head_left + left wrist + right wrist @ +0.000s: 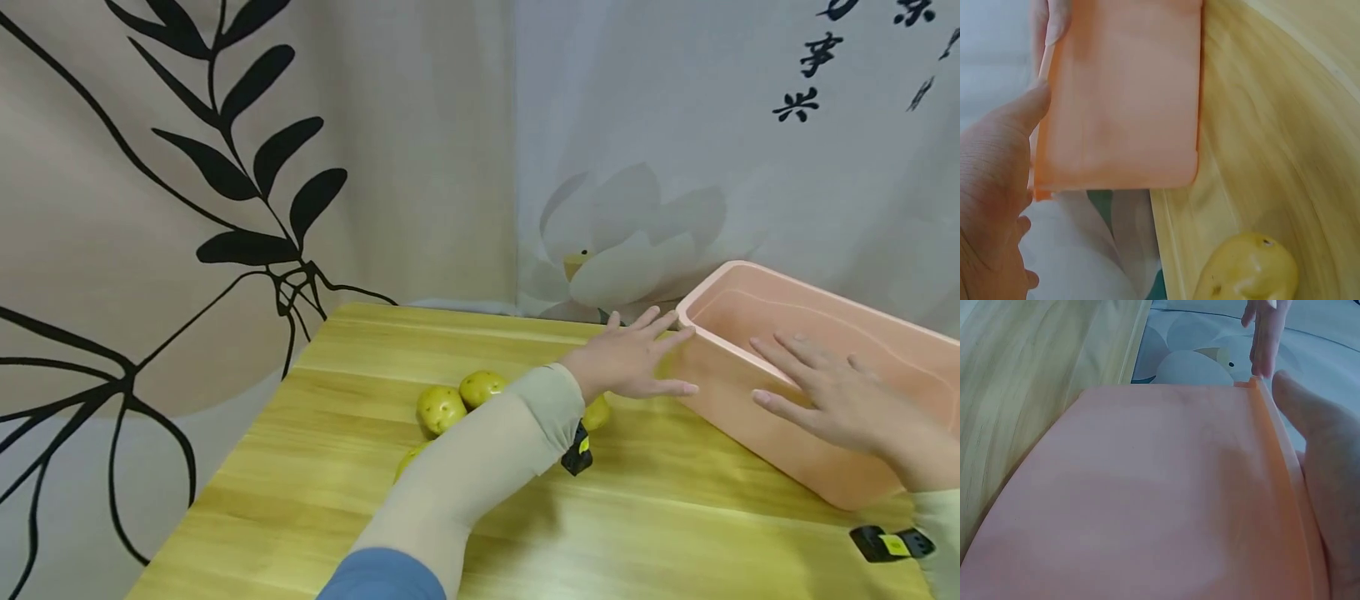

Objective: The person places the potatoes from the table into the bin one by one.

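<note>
A pink plastic bin (pixel 787 446) stands at the right of the wooden table. My left hand (pixel 633 358) is at the bin's left corner, fingers spread and straight, with the fingertips right at the rim. In the left wrist view its thumb lies along the bin's edge. My right hand (pixel 832 400) hovers over the bin's near rim, palm down with extended fingers; the right wrist view shows its thumb beside the rim. Several yellow potatoes (pixel 440 409) lie on the table around my left forearm, which partly hides them. One potato (pixel 1249 269) shows near my left wrist.
The wooden table (pixel 300 500) has its back edge against a printed curtain (pixel 435 150) with dark leaves and writing. Black straps with yellow labels are at my left wrist (pixel 577 454) and right wrist (pixel 892 544).
</note>
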Available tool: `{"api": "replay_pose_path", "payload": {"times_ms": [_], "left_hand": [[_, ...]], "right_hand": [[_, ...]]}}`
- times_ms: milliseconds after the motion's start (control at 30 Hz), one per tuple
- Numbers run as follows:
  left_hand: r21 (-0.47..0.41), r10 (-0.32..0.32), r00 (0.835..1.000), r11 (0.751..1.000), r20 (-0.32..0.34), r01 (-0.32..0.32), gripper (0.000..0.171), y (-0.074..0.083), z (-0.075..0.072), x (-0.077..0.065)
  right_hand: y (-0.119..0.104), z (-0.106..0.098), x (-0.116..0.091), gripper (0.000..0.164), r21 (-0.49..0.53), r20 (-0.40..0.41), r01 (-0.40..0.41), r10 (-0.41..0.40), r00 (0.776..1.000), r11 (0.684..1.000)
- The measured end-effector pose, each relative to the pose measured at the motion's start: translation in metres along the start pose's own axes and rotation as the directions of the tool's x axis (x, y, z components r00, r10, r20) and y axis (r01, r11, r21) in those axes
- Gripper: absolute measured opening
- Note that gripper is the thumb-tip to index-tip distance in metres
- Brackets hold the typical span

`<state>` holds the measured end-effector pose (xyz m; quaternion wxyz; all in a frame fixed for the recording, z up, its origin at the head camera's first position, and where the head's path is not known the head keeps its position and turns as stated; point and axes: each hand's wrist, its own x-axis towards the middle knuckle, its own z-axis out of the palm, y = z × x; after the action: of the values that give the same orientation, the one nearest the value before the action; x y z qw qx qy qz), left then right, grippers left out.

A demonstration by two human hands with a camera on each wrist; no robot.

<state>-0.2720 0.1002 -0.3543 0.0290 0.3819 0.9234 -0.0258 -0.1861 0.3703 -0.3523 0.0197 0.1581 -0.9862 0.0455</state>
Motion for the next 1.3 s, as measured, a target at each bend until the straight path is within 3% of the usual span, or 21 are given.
{"api": "replay_pose_path", "payload": {"times_ms": [167, 433, 667, 1000, 1167, 1300], "left_hand": [[0.007, -0.018, 1.0, 1.0, 0.022, 0.018, 0.083, 0.008, 0.002, 0.005], [-0.037, -0.039, 0.999, 0.999, -0.014, 0.039, 0.082, 0.01, 0.0, 0.006], [-0.048, -0.099, 0.995, 0.994, -0.014, 0.098, 0.081, 0.007, -0.002, 0.009], [-0.064, -0.12, 0.992, 0.991, -0.028, 0.118, 0.074, -0.005, -0.002, 0.006], [-0.101, -0.112, 0.993, 0.989, -0.045, 0.106, 0.072, -0.011, -0.002, 0.007], [-0.104, -0.117, 0.992, 0.988, -0.056, 0.111, 0.073, -0.015, -0.003, 0.008]], "right_hand": [[-0.004, 0.004, -0.006, 0.08, 0.025, -0.011, 0.003, -0.003, 1.0, 1.0], [-0.018, -0.003, -0.007, 0.075, 0.097, 0.031, 0.029, -0.032, 0.999, 0.995], [-0.038, -0.008, -0.004, 0.072, 0.186, 0.061, 0.051, -0.063, 0.996, 0.981], [-0.057, -0.01, -0.002, 0.077, 0.258, 0.089, 0.077, -0.103, 0.991, 0.963], [-0.065, -0.015, -0.003, 0.076, 0.35, 0.13, 0.054, -0.105, 0.986, 0.935], [-0.075, -0.015, -0.005, 0.077, 0.45, 0.197, -0.031, -0.065, 0.978, 0.892]]}}
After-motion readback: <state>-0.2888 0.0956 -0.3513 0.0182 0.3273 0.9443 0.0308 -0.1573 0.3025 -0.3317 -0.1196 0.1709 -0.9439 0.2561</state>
